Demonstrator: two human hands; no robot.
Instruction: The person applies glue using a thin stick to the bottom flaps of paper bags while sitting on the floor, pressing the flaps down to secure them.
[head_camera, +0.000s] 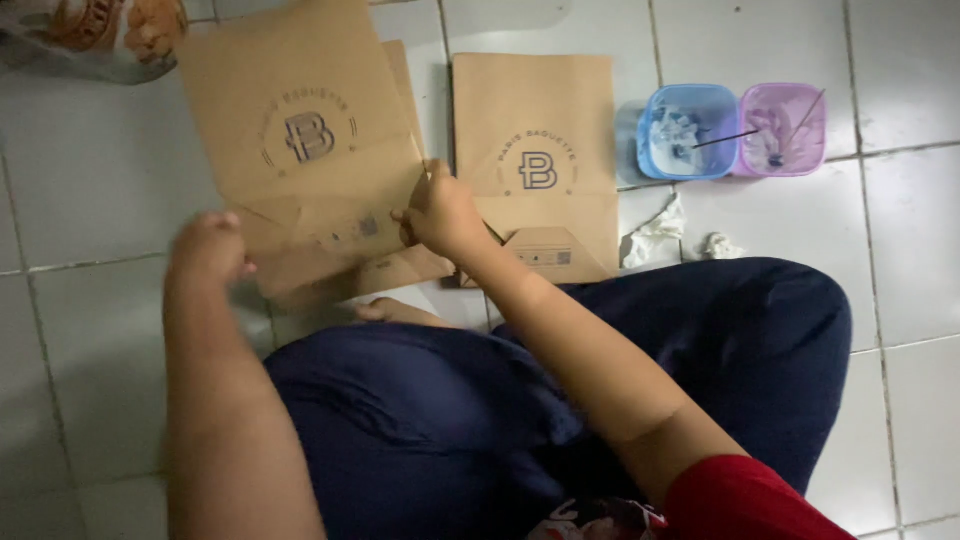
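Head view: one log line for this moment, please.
left hand: at lower-left edge of lifted paper bag | right hand: pinching its lower-right edge | second bag: flat on floor | blue tub, purple tub: beside it

Dark navy trousers (450, 420), red short sleeve (740, 500), bare forearms.

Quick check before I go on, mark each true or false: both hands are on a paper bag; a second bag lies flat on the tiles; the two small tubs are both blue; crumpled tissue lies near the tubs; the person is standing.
1. Both hands hold a brown paper bag. True: the left hand and right hand grip the brown paper bag.
2. A second bag lies flat on the tiles. True: the second bag.
3. Both tubs are blue. False: one blue tub, one purple tub.
4. Crumpled tissue lies near the tubs. True: tissue.
5. The person is standing. False: seated on the floor, legs folded.
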